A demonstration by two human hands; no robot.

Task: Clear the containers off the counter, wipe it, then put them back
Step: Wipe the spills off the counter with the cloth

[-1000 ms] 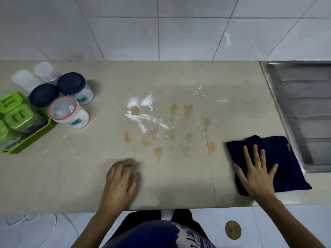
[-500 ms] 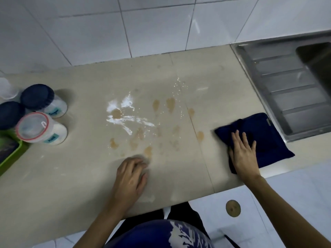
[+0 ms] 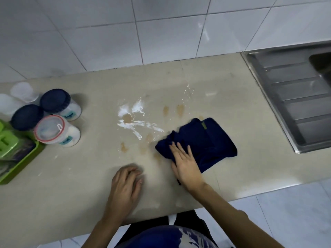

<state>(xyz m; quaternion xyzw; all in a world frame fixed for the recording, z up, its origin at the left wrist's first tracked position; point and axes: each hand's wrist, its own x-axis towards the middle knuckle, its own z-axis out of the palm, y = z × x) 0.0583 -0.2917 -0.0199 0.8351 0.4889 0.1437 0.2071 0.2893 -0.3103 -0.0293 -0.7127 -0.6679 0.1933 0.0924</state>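
Note:
On the beige counter (image 3: 71, 185), white powder (image 3: 133, 111) and brown stains (image 3: 180, 110) are spread across the middle. My right hand (image 3: 185, 163) lies flat on a bunched dark blue cloth (image 3: 206, 140), pressing its near left corner against the edge of the stains. Curled and holding nothing, my left hand (image 3: 125, 187) rests on the counter near the front edge. At the left stand two blue-lidded jars (image 3: 54, 101) (image 3: 26, 117), a red-rimmed jar (image 3: 50, 129) and clear containers (image 3: 22, 91).
A green tray (image 3: 23, 165) with green-lidded boxes sits at the far left, partly cut off. A steel sink drainboard (image 3: 295, 97) borders the counter on the right. White wall tiles rise behind. The counter's front edge runs just before my body.
My right hand has slid the blue cloth left from beside the sink to the edge of the stains, bunching it. My left hand stayed put. The view tilted and shifted right.

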